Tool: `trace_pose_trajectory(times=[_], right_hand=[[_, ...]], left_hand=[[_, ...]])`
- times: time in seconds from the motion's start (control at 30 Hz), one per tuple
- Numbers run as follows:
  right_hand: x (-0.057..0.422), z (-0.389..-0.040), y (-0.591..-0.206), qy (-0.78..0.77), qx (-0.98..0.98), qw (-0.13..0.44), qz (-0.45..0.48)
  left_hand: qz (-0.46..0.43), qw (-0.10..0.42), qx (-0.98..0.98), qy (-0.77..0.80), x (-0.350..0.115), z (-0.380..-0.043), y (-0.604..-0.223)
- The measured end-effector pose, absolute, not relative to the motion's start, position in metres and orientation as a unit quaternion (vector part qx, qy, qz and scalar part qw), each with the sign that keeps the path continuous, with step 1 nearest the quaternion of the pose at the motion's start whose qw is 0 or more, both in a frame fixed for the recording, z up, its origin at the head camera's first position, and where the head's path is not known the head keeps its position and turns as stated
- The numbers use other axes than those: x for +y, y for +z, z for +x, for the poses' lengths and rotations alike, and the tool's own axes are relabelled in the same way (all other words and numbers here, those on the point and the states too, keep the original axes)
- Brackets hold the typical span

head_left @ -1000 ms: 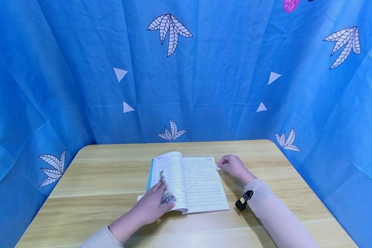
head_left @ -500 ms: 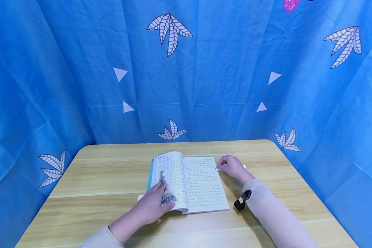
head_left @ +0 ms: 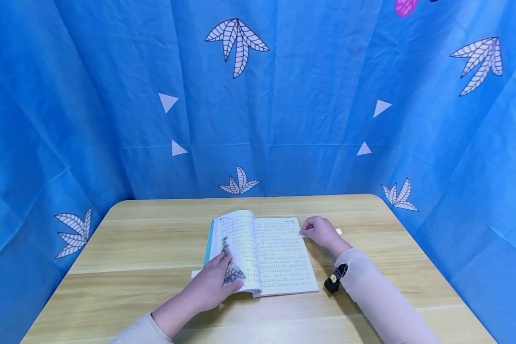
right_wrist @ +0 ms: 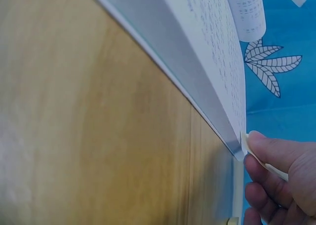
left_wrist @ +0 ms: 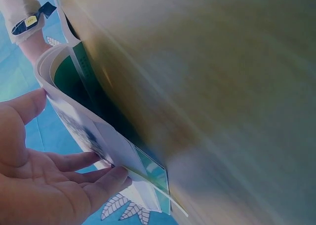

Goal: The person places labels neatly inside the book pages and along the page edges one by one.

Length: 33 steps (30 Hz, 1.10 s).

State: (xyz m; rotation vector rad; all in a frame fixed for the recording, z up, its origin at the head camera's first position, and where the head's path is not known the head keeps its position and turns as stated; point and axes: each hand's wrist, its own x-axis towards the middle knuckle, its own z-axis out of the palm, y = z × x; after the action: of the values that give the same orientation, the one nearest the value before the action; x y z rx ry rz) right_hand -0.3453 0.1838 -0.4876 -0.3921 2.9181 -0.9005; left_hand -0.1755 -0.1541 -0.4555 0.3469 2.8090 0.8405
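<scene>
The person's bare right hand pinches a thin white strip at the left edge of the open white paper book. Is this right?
The edge is wrong. The head view shows the right hand pinching the thin white strip at the right edge of the open white paper book.

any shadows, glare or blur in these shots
Head view: bright, a soft shadow on the table beside the right sleeve, a pale sheen toward the table's near side, and print in the book too small to read; left wrist view: the table looks hazy and smeared, the left hand clearer; right wrist view: soft wood grain, pale glare by the left edge.
</scene>
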Motion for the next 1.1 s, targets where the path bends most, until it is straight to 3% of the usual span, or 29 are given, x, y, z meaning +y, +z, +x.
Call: trace_pose_trajectory(times=[1.1], right_hand=[[0.1790,-0.3437,-0.4860,-0.290,0.950,0.037,-0.110]], left_hand=[[0.117,0.096,0.946,0.288,-0.1529,-0.1737,-0.4523]])
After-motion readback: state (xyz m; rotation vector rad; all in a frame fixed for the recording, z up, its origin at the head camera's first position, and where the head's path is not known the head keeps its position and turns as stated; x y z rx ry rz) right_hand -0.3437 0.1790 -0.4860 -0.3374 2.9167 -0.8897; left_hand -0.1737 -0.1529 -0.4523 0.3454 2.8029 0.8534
